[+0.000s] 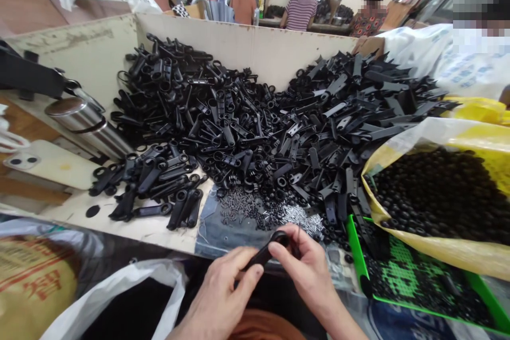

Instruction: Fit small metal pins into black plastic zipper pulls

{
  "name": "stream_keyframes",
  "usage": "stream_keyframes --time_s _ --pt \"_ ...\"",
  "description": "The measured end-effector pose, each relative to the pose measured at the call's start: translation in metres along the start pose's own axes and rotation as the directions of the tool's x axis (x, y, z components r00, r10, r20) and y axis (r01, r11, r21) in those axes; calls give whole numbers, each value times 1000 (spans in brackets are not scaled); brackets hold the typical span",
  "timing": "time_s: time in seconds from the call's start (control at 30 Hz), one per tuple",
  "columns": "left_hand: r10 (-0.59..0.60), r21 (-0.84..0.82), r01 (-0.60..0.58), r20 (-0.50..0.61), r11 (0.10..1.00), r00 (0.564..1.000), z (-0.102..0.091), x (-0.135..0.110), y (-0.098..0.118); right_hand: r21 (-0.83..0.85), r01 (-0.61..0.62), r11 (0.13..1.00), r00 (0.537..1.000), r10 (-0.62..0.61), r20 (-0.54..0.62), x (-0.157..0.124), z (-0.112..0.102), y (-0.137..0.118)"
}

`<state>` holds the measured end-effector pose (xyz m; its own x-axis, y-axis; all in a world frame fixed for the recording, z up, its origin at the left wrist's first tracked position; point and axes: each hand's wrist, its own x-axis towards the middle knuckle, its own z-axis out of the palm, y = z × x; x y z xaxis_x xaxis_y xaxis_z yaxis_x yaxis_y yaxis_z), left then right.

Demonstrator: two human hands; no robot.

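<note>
Between my two hands is a black plastic part (261, 258), a long handle-like piece with a ring at one end. My left hand (223, 287) is wrapped round its lower end. The thumb and fingers of my right hand (305, 260) pinch the ringed end. A thin dark pin-like shape stands up by the right fingers; what it is I cannot make out. Just beyond my hands, small silver pins (303, 219) and tiny grey pieces (239, 206) lie on a blue cloth (213, 234).
Black plastic parts (227, 111) are heaped across the bench. A steel flask (93, 127) and a phone (48, 164) lie at left. On the right are a yellow bag of black rings (442, 191) and a green tray (402, 271). Several people sit beyond the back board (239, 45).
</note>
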<state>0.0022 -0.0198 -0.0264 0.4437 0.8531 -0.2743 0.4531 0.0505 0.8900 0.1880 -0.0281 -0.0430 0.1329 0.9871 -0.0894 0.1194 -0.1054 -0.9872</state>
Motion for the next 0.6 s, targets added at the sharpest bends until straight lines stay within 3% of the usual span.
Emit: stream_keyframes --time_s 0.07,0.2,0.27,0.37,0.47,0.53,0.57,0.6 --pt "36 -23 -37 -42 999 998 0 -2 -3 70 -62 996 998 62 -1 0 -1 -2" --pt "80 -109 -105 -211 988 974 10 -8 -10 227 -164 960 984 144 104 -3 9 -7" --pt "72 -170 -115 -240 979 968 14 -9 -15 244 -199 949 974 164 155 -3 21 -7" --pt "-11 -220 -69 -342 973 940 8 -10 -24 170 -138 976 975 104 195 7 49 -6" --pt "-28 -143 -31 -396 989 918 -19 -12 -31 143 -90 986 963 50 264 26 78 -8" --pt "83 61 -62 -461 996 883 -51 -10 -34 144 -67 987 939 13 343 41 89 -12" --pt "173 214 -73 -504 974 846 -69 -7 -36 132 -41 990 930 -10 366 50 90 -15" --pt "274 364 -49 -599 930 752 -88 -3 -39 101 -1 995 928 -36 370 59 90 -18"
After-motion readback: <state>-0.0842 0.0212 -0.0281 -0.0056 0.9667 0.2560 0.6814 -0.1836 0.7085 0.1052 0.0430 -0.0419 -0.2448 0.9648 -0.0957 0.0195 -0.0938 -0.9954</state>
